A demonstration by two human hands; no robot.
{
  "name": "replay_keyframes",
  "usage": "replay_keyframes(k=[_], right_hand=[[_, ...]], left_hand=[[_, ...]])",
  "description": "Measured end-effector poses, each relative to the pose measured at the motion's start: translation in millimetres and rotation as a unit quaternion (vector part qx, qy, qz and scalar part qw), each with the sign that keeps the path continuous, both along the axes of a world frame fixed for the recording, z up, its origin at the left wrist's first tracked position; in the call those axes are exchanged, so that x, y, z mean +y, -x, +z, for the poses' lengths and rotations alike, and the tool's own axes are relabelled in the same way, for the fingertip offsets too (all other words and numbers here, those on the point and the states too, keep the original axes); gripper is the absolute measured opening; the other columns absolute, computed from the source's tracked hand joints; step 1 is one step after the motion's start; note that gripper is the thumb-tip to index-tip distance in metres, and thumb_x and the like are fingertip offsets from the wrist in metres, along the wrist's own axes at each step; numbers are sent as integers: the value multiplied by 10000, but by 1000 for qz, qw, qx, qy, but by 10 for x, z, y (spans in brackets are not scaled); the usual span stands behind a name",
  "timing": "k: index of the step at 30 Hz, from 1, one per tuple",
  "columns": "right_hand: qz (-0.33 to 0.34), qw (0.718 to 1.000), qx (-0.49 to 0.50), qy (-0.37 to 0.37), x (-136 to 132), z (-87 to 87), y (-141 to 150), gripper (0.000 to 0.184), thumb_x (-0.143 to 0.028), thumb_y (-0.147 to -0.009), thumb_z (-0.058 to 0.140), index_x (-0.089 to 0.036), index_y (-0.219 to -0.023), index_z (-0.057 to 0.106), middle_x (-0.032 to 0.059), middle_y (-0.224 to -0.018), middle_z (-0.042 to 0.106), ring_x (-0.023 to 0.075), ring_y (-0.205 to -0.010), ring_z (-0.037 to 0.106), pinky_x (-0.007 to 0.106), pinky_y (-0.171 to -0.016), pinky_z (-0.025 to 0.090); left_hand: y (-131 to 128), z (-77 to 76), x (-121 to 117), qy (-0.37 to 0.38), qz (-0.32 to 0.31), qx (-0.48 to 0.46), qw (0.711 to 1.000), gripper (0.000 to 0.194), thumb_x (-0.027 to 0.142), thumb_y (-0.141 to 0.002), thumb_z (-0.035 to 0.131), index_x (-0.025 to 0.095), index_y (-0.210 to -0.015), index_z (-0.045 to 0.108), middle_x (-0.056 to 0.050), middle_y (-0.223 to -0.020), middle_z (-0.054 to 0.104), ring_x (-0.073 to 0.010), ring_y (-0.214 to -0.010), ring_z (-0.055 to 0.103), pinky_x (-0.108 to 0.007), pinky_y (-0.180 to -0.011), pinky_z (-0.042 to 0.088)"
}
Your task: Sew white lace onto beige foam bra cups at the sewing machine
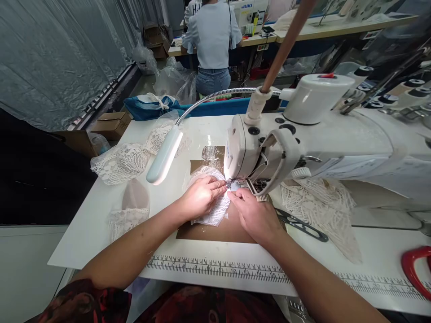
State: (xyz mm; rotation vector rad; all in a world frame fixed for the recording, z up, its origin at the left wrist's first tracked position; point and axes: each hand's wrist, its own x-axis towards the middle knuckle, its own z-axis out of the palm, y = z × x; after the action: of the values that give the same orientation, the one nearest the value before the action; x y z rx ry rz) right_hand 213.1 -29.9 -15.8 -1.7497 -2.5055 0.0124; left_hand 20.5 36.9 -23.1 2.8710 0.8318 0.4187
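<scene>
My left hand [201,195] lies flat on a piece of white lace [215,211], its fingers stretched toward the needle of the white sewing machine [269,148]. My right hand [253,214] rests just right of it, fingertips pinched on the lace edge close to the presser foot. The lace sits on a brown plate set into the white table [101,211]. A flexible lamp [164,154] hangs over the left of the work.
More lace pieces [123,161] lie at the table's left, and another heap [323,202] lies under the machine arm. Black scissors [301,224] sit right of my right hand. A red handle [415,269] shows at far right. A person [213,45] stands at a far bench.
</scene>
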Motion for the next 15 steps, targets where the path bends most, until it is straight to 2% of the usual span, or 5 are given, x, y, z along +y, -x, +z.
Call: replay_keyframes(k=[9, 15], right_hand=[[12, 1000, -1, -13, 5, -15, 3, 424, -78, -843, 406, -233, -1172, 626, 85, -927, 637, 176, -706, 503, 294, -590, 306], [16, 1000, 10, -9, 2, -6, 6, 437, -57, -841, 401, -236, -1170, 628, 73, -881, 629, 178, -724, 511, 297, -576, 282]], left_hand=[[28, 55, 23, 14, -21, -37, 999, 367, 237, -912, 452, 132, -1231, 601, -119, -1261, 614, -256, -1051, 553, -428, -886, 478], [14, 18, 34, 25, 15, -30, 999, 385, 234, -902, 452, 144, -1257, 570, -135, -1229, 622, -260, -1042, 548, -434, -875, 472]])
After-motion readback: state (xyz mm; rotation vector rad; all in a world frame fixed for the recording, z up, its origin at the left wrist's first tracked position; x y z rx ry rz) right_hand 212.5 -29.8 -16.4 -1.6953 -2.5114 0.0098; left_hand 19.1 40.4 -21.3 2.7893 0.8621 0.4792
